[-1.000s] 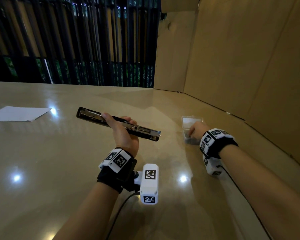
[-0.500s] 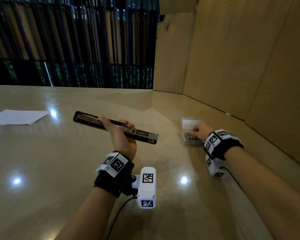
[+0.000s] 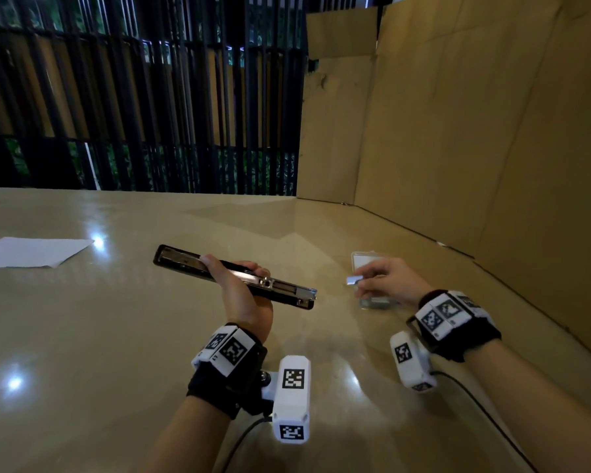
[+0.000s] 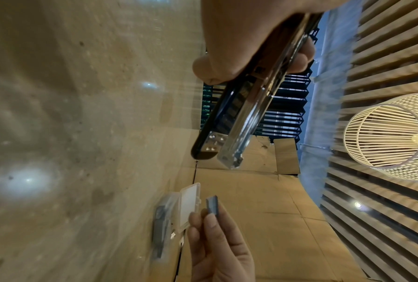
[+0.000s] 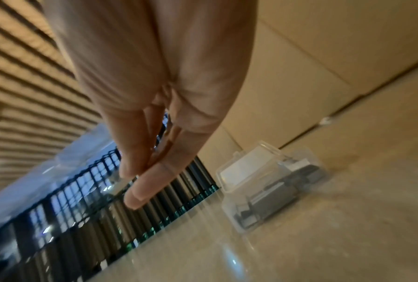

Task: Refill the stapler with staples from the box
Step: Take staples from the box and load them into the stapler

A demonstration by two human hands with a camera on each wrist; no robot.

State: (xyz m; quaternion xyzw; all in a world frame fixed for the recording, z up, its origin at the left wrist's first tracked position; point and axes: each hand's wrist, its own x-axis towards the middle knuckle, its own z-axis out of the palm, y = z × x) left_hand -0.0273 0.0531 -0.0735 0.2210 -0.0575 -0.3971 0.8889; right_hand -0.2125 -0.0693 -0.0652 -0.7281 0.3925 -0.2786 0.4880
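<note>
A: Right hand (image 3: 386, 279) has come up out of the clear staple box (image 3: 369, 264); its fingers (image 4: 211, 224) now pinch a staple strip (image 3: 352, 280), just left of the box!

B: So loading comes next, I'd say; left hand (image 3: 243, 295) wraps the opened stapler (image 3: 234, 276), held above the bench (image 3: 116, 336), left of the box.

A: Paper sheet (image 3: 31, 251) far left of the box, cardboard wall (image 3: 492, 131) right; nothing between strip and stapler.
</note>
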